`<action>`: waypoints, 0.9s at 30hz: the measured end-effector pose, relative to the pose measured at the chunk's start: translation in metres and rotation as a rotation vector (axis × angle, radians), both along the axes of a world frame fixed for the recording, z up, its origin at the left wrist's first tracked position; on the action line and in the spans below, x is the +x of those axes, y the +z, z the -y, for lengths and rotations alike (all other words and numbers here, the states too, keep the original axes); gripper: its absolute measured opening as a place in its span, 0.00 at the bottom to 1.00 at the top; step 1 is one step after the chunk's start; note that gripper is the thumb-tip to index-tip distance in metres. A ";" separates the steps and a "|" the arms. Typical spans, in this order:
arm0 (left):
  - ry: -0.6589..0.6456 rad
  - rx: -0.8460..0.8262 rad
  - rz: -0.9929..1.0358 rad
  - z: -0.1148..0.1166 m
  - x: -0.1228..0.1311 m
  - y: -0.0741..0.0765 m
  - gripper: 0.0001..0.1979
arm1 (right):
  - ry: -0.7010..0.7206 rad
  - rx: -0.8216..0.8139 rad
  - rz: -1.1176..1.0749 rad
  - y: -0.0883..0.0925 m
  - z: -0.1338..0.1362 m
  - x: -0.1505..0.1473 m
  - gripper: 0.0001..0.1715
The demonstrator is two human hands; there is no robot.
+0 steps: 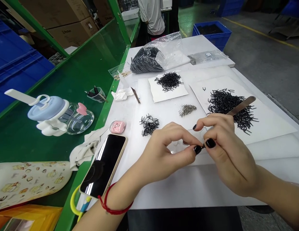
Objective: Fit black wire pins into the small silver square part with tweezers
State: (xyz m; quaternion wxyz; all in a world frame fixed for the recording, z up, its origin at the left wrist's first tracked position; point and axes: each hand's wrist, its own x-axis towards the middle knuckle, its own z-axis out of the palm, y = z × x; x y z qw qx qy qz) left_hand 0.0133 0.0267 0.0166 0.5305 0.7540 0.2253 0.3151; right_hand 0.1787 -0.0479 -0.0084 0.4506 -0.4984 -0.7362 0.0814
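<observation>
Above the near part of the white table, my left hand (170,149) pinches a tiny black piece (203,146) between thumb and index finger. Most of that piece is hidden by the fingertips. My right hand (228,154) is closed, its thumb tip touching or nearly touching the same piece. Out of its grip sticks the flat metal end of what looks like tweezers (243,105); their tips are hidden. Behind the right hand lies a large pile of black forked pieces (227,106) on white sheet. A smaller pile of them (149,125) lies left of my left hand, and tiny metal parts (187,110) lie beyond.
Another black pile (170,81) rests on a white card, before a clear bag of black pieces (149,59). At left are a phone (103,165), a pink case (118,127), a drinking cup (60,112) and yellow-handled scissors (75,202). A person (153,16) stands behind.
</observation>
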 end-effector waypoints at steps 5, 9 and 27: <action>0.029 0.008 -0.008 0.001 0.000 -0.001 0.09 | 0.017 0.024 0.042 -0.003 -0.003 0.000 0.08; 0.017 0.000 -0.006 0.000 0.000 -0.001 0.08 | 0.006 0.000 0.023 -0.001 -0.002 0.000 0.08; -0.023 -0.038 0.014 -0.003 -0.003 0.000 0.10 | 0.045 -0.089 -0.053 0.005 0.001 0.002 0.09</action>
